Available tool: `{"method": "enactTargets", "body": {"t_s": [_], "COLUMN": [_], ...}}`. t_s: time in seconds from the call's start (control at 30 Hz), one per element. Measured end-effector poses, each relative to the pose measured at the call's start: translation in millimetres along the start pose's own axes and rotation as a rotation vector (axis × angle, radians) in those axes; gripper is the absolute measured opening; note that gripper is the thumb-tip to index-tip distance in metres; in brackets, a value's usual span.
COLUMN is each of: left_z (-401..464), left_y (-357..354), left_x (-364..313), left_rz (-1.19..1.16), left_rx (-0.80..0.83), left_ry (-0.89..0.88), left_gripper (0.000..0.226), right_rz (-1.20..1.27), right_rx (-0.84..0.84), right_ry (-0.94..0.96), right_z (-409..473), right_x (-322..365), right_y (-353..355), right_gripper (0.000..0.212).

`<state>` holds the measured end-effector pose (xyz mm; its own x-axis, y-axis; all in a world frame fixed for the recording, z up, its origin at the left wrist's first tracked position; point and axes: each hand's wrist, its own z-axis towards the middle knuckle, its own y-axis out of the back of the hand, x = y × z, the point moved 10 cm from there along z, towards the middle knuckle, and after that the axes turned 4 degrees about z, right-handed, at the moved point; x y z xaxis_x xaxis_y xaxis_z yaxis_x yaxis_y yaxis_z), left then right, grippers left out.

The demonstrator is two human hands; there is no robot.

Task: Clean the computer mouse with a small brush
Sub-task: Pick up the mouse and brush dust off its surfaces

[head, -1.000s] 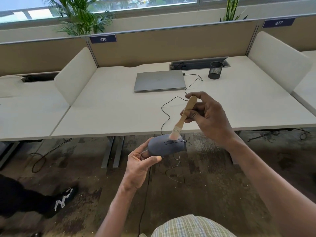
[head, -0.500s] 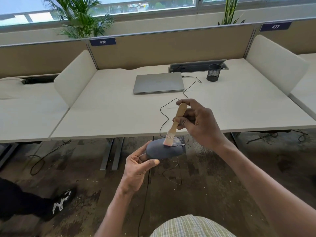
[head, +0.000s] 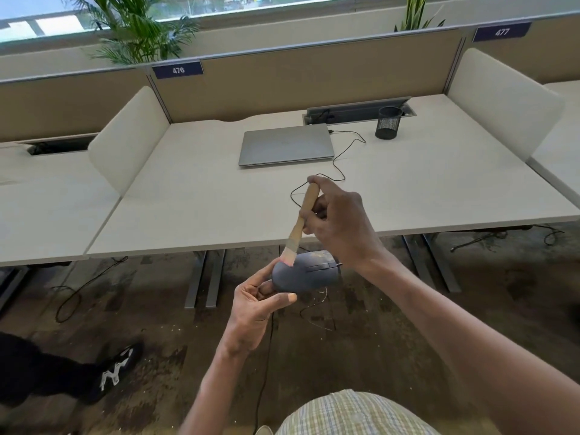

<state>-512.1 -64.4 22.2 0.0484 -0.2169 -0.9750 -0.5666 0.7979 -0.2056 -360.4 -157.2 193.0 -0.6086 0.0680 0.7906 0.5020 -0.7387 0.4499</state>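
The grey computer mouse (head: 306,275) is held in the air just in front of the near edge of the desk (head: 201,208), above the floor. The left hand (head: 255,304) grips its near-left end, thumb and fingers curled round it. The brush (head: 299,226) has its bristles on the mouse's left end, having slid there from nearer the middle of the top half a second ago. The right hand (head: 339,221) pinches the wooden handle, fingers clamped round it. The mouse's thin cable (head: 342,171) runs across the desk to the closed laptop (head: 286,144); a black mesh pen cup (head: 388,123) stands to its far right.
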Motion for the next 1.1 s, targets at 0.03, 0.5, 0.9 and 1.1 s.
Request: {"method": "enactTargets", "body": {"t_s": [0.03, 0.5, 0.9, 1.1], "left_z": [-0.2, 6.2, 8.8, 8.6], "left_y": [1.2, -2.3, 4.5, 6.9], "left_x": [1.1, 7.5, 12.8, 15.8], "left_rz": [-0.004, -0.068, -0.064, -0.063], "left_rx": [-0.001, 0.014, -0.007, -0.008], "left_ry": [0.003, 0.026, 0.037, 0.043], "left_gripper": [0.065, 0.083, 0.076, 0.079], "right_rz": [-0.01, -0.036, 0.034, 0.043], "right_rx": [-0.008, 0.016, -0.013, -0.026], "right_ry": [-0.021, 0.026, -0.015, -0.048], "right_z": [0.9, -7.9, -0.7, 3.1], "right_x": [-4.9, 1.6, -10.1, -21.3], "right_y": [4.4, 9.5, 22.1, 27.6], "right_gripper": [0.06, 0.063, 0.06, 0.059]}}
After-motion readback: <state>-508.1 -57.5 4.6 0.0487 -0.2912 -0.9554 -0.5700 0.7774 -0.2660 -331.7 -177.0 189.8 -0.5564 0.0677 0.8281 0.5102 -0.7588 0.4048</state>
